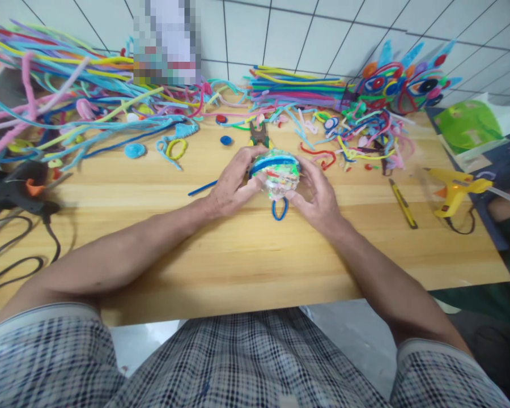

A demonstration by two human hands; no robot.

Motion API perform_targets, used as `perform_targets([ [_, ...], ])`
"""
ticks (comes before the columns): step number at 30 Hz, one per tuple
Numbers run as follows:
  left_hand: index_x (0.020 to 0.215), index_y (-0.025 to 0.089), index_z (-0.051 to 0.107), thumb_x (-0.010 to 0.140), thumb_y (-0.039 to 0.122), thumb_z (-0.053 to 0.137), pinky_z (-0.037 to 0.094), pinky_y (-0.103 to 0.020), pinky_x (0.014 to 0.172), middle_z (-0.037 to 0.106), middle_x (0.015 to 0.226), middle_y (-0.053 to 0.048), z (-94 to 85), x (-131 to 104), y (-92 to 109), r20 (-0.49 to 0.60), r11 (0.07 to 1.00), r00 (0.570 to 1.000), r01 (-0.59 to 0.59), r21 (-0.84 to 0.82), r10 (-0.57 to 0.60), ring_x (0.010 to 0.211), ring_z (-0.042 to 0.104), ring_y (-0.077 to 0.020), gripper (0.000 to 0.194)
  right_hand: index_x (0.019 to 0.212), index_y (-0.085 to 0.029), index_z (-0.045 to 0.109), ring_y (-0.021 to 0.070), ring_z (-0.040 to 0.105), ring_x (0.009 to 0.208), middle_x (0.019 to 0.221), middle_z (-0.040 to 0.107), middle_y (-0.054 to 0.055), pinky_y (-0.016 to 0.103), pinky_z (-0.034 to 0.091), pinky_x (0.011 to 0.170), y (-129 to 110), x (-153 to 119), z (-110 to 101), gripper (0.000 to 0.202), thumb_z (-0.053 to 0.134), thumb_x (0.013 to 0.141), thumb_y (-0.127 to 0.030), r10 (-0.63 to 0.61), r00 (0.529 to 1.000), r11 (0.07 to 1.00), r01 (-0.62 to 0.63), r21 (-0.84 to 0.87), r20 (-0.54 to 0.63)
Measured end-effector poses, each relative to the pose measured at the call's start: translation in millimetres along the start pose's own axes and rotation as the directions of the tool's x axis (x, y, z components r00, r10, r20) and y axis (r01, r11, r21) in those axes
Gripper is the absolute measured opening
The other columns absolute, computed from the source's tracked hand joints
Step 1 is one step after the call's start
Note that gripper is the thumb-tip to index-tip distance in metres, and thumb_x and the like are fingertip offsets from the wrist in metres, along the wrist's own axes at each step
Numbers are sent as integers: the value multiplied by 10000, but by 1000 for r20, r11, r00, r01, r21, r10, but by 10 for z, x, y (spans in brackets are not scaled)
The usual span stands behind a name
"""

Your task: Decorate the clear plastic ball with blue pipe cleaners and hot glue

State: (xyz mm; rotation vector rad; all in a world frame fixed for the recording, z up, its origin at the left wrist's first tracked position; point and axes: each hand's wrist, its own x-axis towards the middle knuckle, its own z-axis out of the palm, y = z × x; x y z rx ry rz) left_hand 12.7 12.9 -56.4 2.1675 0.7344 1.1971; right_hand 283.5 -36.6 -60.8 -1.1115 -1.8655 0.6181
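Note:
Between my two hands, above the middle of the table, is a rounded multicoloured ball (280, 177) with a blue pipe cleaner band across its upper part. My left hand (239, 180) grips its left side, thumb on the front. Curled round the right side is my right hand (317, 190), its thumb low on the ball. A blue pipe cleaner loop (279, 209) shows just below the ball; whether it is attached I cannot tell. Green-handled pliers (259, 134) lie right behind. A straight blue pipe cleaner (202, 188) sticks out beside my left hand.
Piles of pipe cleaners (123, 127) fill the back left, with a bundle (297, 88) at the back. Decorated masks (403, 85) stand at back right. A yellow cutter knife (403, 205) and yellow glue gun (454, 190) lie right; a black corded tool (23, 190) is left.

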Motion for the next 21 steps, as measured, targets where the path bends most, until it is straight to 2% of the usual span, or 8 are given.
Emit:
perform_targets([
  [5, 1655, 272, 503, 1151, 688, 492, 516, -565, 1322, 626, 1649, -131, -28, 9, 28, 48, 999, 998, -32, 21, 31, 1532, 611, -359, 654, 1704, -334, 498, 407, 617, 1568, 1714, 612, 137, 640, 570, 1279, 0, -2, -8, 861, 763, 983, -723, -5, 1000, 1000, 5, -9, -14],
  [8, 1668, 264, 485, 1089, 742, 594, 492, -576, 1342, 615, 1661, -172, -17, 26, 24, 58, 997, 996, -71, 39, 68, 1576, 582, -376, 759, 1700, -329, 505, 402, 628, 1554, 1706, 617, 141, 624, 589, 1260, -18, -1, -11, 864, 767, 980, -729, -10, 1000, 1000, 10, -8, -21],
  [11, 1644, 251, 498, 1028, 761, 695, 504, -570, 1326, 632, 1629, -193, 11, 31, 13, 52, 997, 997, -64, 53, 61, 1554, 604, -380, 823, 1702, -337, 502, 399, 628, 1553, 1709, 614, 134, 622, 588, 1265, -32, 0, -11, 869, 769, 977, -737, -10, 1000, 1000, 10, -10, -25],
  [17, 1612, 252, 496, 1028, 728, 715, 547, -547, 1278, 647, 1581, -191, 38, 5, -11, 28, 999, 999, -37, 15, 36, 1480, 656, -367, 783, 1704, -338, 482, 399, 612, 1574, 1722, 596, 143, 613, 593, 1261, -32, 1, -2, 858, 794, 985, -689, -40, 998, 999, 40, 1, -39],
  [21, 1606, 223, 470, 1042, 701, 707, 579, -562, 1244, 652, 1528, -215, 3, 11, -46, 42, 999, 998, -39, 15, 38, 1434, 679, -368, 777, 1709, -338, 467, 374, 621, 1573, 1710, 595, 170, 573, 609, 1245, -51, -5, -8, 812, 813, 1015, -576, -82, 996, 997, 82, 16, -32],
])
